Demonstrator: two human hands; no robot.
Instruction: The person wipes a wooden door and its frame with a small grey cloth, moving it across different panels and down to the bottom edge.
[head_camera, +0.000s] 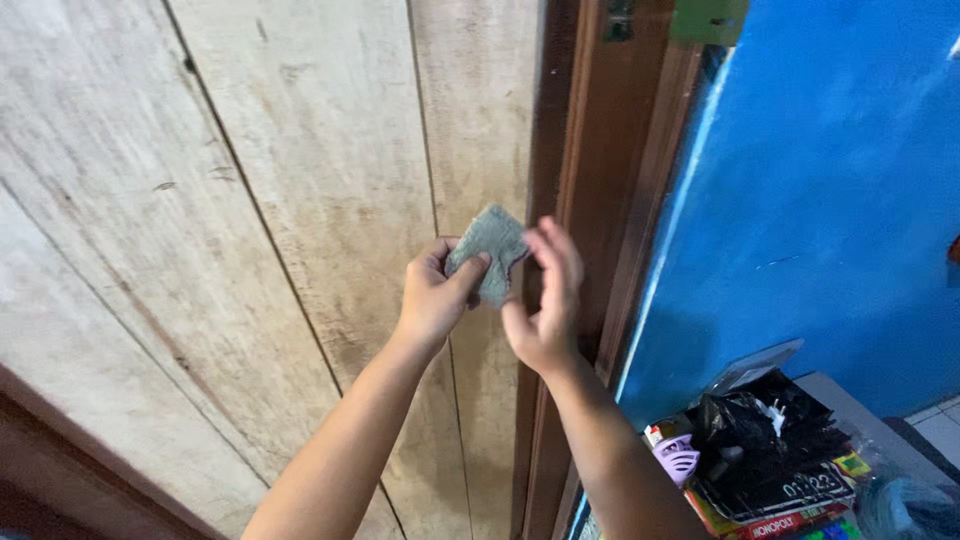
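We hold a small grey cloth (490, 250) up before the wooden door (300, 200) — left hand (435, 295) pinching its lower-left edge, right hand (545, 300) beside it, fingers loosely spread behind its right edge.

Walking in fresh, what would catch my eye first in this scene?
First, the two hands raised mid-frame: the left hand pinches a small grey cloth while the right hand touches its other edge. Behind them stands a worn, pale wooden door with a dark brown frame. To the right, a bright blue wall glows above a cluttered pile of boxes and black bags at bottom right.
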